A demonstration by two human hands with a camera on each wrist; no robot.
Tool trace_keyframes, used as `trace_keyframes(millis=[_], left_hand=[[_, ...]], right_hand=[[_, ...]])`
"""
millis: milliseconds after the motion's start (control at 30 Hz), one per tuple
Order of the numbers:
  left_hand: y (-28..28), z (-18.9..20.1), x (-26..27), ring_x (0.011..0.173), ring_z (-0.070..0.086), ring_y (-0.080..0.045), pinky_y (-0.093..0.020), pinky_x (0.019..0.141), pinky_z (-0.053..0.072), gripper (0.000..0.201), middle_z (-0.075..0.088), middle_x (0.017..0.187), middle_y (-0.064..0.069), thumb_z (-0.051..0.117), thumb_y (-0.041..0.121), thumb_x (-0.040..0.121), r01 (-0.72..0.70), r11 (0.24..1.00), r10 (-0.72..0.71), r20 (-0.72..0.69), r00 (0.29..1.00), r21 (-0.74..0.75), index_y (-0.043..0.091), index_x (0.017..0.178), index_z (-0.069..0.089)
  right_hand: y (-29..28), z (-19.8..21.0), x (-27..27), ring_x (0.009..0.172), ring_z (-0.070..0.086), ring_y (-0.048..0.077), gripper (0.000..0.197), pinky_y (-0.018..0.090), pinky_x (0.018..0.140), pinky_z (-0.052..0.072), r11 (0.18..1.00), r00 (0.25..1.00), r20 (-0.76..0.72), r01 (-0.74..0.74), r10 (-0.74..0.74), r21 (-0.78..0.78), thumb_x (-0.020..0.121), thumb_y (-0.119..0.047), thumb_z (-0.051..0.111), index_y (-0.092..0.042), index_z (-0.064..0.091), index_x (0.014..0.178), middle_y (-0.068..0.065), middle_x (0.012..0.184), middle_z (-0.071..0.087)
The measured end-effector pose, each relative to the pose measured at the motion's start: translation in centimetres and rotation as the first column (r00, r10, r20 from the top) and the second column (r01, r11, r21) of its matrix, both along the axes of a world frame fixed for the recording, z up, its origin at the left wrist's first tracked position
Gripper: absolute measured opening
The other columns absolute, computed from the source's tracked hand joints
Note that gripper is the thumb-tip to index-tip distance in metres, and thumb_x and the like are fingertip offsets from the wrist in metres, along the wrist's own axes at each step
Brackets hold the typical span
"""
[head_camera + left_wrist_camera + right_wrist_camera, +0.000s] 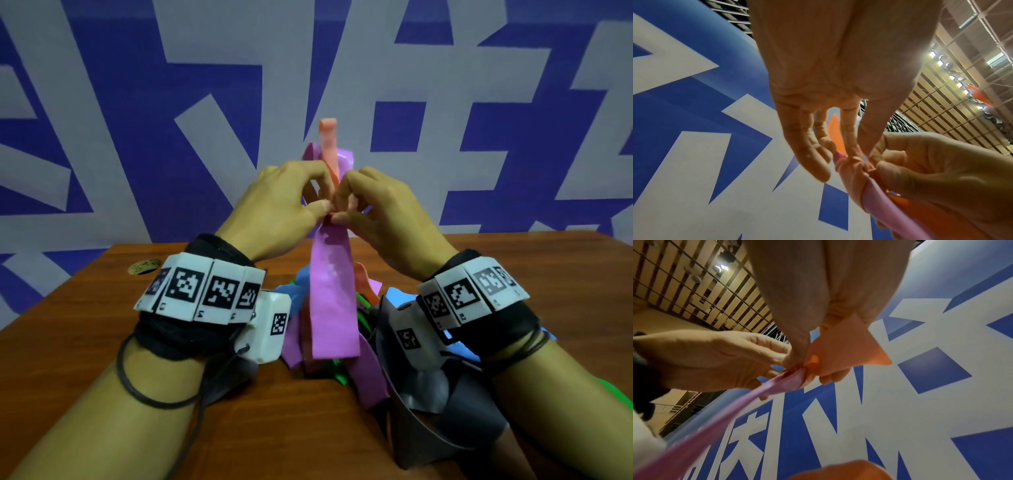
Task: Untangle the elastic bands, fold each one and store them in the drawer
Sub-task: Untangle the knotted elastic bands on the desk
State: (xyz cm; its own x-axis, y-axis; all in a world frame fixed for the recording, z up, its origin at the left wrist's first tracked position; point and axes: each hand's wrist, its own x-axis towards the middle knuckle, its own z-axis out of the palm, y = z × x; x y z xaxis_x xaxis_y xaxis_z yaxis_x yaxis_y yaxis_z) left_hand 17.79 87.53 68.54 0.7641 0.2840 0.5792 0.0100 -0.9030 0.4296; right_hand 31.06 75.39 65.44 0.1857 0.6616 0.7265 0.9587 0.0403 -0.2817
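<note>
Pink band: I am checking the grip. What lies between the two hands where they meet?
Head view: the left hand and right hand pinch the knot joining the pink band and the orange band; no gap shows.

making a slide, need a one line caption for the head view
Both hands, left hand and right hand, pinch a knot joining pink band and orange band.
</note>
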Motion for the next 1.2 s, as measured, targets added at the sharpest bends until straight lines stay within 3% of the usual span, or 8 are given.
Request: trace_keyframes(millis=[133,233,333,433,667,900,1067,1200], left_hand=[[-0.05,0.09,0.01,0.07,0.054,-0.002,-0.028,0.071,0.045,0.006,0.048,0.089,0.011,0.064,0.031,0.093,-0.054,0.996,0.057,-0.047,0.997,0.068,0.029,0.092,0.069],[-0.36,-0.09,0.26,0.071,0.049,0.0,-0.021,0.069,0.038,0.011,0.048,0.087,0.011,0.061,0.028,0.095,-0.047,0.995,0.048,-0.013,0.999,0.085,0.024,0.099,0.071],[-0.66,-0.03,0.49,0.071,0.051,-0.004,-0.021,0.07,0.041,0.013,0.053,0.096,0.002,0.064,0.024,0.094,-0.026,0.994,0.024,0.022,0.999,0.103,0.023,0.103,0.072],[-0.59,0.07,0.34,0.071,0.055,-0.002,-0.015,0.066,0.044,0.008,0.054,0.096,0.003,0.067,0.018,0.092,-0.024,0.995,0.022,0.025,0.999,0.094,0.019,0.098,0.072],[-0.23,0.15,0.04,0.083,0.065,-0.016,-0.038,0.079,0.057,0.008,0.055,0.1,-0.001,0.071,0.013,0.089,-0.024,0.999,0.022,0.062,0.998,0.022,0.015,0.084,0.066],[-0.23,0.21,-0.03,0.082,0.062,-0.011,-0.024,0.072,0.055,0.013,0.052,0.097,0.003,0.072,0.011,0.088,-0.025,0.999,0.023,0.085,0.996,0.023,0.019,0.079,0.066],[-0.27,0.37,-0.12,0.077,0.063,-0.01,-0.022,0.069,0.054,0.014,0.052,0.1,0.002,0.07,0.012,0.09,-0.018,0.999,0.016,0.062,0.998,0.033,0.021,0.082,0.062],[-0.43,0.68,-0.46,0.069,0.069,-0.009,-0.025,0.071,0.058,0.007,0.065,0.096,0.003,0.066,0.014,0.094,0.015,0.993,-0.007,0.068,0.998,-0.119,0.017,0.087,0.064]], right_hand=[[-0.1,-0.06,0.14,0.071,0.048,0.013,0.016,0.039,0.063,0.047,1.0,1.0,0.028,-0.006,0.006,0.012,0.084,-0.02,0.073,-0.019,0.058,0.087,-0.012,0.081,0.05],[-0.02,-0.01,-0.02,0.069,0.047,0.01,0.016,0.035,0.06,0.045,0.999,0.999,0.043,0.004,-0.006,0.041,0.082,-0.019,0.073,-0.017,0.057,0.086,-0.017,0.077,0.048],[-0.27,0.21,0.13,0.067,0.049,0.007,0.017,0.031,0.059,0.044,0.998,0.999,0.034,0.011,-0.013,0.066,0.083,-0.017,0.073,-0.012,0.058,0.085,-0.017,0.074,0.049],[-0.31,0.28,0.02,0.066,0.051,0.012,0.016,0.037,0.059,0.046,0.997,1.0,0.004,0.006,-0.006,0.078,0.083,-0.016,0.074,-0.011,0.059,0.084,-0.009,0.074,0.055],[-0.24,0.17,-0.45,0.064,0.059,0.018,0.016,0.04,0.06,0.05,0.991,0.996,-0.059,-0.056,0.064,0.125,0.085,-0.019,0.076,-0.011,0.064,0.093,0.001,0.072,0.062],[-0.23,0.25,-0.36,0.064,0.061,0.014,0.025,0.039,0.066,0.054,0.991,0.994,-0.096,-0.046,0.058,0.129,0.08,-0.018,0.08,-0.013,0.071,0.104,-0.001,0.074,0.065],[-0.21,0.15,-0.19,0.064,0.059,0.022,0.022,0.044,0.061,0.051,0.99,0.998,-0.053,-0.016,0.023,0.137,0.081,-0.025,0.077,-0.007,0.065,0.083,0.003,0.072,0.062],[-0.43,0.73,-0.68,0.062,0.051,0.021,0.021,0.042,0.056,0.044,0.973,0.999,0.008,-0.034,0.033,0.23,0.083,-0.024,0.074,-0.007,0.064,0.076,0.005,0.073,0.055]])
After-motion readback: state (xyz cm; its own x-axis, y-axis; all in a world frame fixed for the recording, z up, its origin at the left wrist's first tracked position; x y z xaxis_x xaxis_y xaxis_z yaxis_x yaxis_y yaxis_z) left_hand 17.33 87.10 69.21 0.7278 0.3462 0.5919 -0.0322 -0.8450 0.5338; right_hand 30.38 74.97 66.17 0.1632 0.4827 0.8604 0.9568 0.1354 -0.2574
